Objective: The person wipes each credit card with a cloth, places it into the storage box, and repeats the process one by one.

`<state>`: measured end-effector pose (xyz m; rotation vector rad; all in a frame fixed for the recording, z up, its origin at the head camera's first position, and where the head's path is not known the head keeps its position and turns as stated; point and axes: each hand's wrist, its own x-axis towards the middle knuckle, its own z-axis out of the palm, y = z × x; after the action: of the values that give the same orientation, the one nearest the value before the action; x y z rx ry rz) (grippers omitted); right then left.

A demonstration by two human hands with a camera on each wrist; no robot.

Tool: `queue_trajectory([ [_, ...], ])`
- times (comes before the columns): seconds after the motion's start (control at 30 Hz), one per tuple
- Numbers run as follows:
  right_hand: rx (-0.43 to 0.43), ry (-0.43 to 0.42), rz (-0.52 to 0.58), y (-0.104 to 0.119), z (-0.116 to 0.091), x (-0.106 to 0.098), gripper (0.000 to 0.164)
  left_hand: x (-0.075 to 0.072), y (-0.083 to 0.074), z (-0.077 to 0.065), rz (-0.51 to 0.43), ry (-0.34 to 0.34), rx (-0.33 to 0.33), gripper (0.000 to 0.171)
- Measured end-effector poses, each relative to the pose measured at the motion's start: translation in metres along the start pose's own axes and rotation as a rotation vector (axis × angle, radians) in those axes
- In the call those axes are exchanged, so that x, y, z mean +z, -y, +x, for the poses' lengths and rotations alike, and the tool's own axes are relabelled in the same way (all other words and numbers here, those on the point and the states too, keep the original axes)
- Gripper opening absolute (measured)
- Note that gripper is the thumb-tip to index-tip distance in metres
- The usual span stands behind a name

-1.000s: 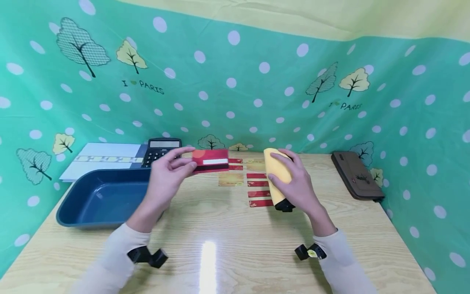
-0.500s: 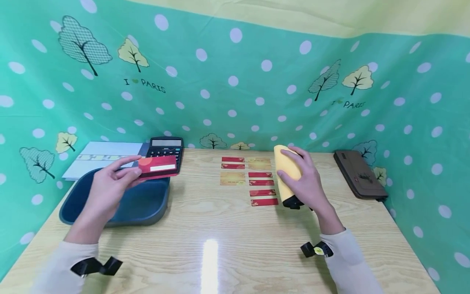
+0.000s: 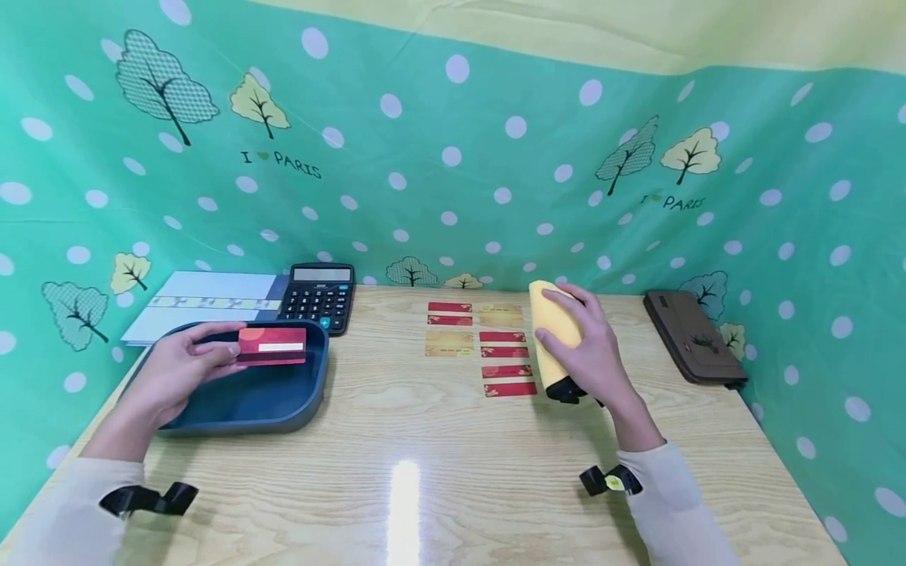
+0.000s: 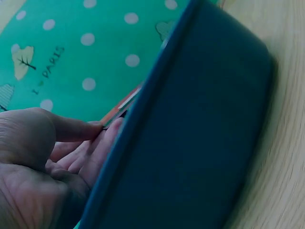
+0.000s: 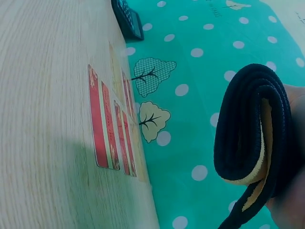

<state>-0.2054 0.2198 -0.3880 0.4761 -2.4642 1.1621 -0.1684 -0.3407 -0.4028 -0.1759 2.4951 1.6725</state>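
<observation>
My left hand point(image 3: 170, 369) pinches a red card point(image 3: 272, 336) with a white strip between thumb and fingers. It holds the card over the dark blue basin point(image 3: 241, 427), inside the rim outline in the head view. From the left wrist, the basin's outer wall point(image 4: 190, 114) fills much of the picture and hides part of the card point(image 4: 116, 109). On the right, my right hand point(image 3: 591, 338) grips a folded yellow cloth point(image 3: 550, 334) with black edging, its layered end point(image 5: 243, 129) facing the right wrist camera. Red cards point(image 3: 503, 337) and gold cards point(image 3: 449, 343) lie flat left of the cloth.
A black calculator point(image 3: 320, 299) stands behind the basin, beside white folders point(image 3: 212, 287). At the table's right edge lies a brown zipped case point(image 3: 690, 338). A green patterned curtain point(image 3: 453, 212) borders the wooden table point(image 3: 453, 440) at the back and sides.
My left hand has carried the red card leftward and lower, from near the laid-out cards to over the basin. The right hand with the cloth has shifted slightly right, then stayed still.
</observation>
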Motion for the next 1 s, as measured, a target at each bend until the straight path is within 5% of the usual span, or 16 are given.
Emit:
queue_trajectory([
  [0.37, 0.019, 0.014, 0.001, -0.002, 0.0, 0.0, 0.058, -0.007, 0.01, 0.012, -0.02, 0.172, -0.099, 0.061],
  [1.0, 0.03, 0.027, -0.016, 0.0, -0.001, -0.002, 0.057, -0.01, 0.012, 0.009, 0.093, 0.096, -0.086, 0.076],
])
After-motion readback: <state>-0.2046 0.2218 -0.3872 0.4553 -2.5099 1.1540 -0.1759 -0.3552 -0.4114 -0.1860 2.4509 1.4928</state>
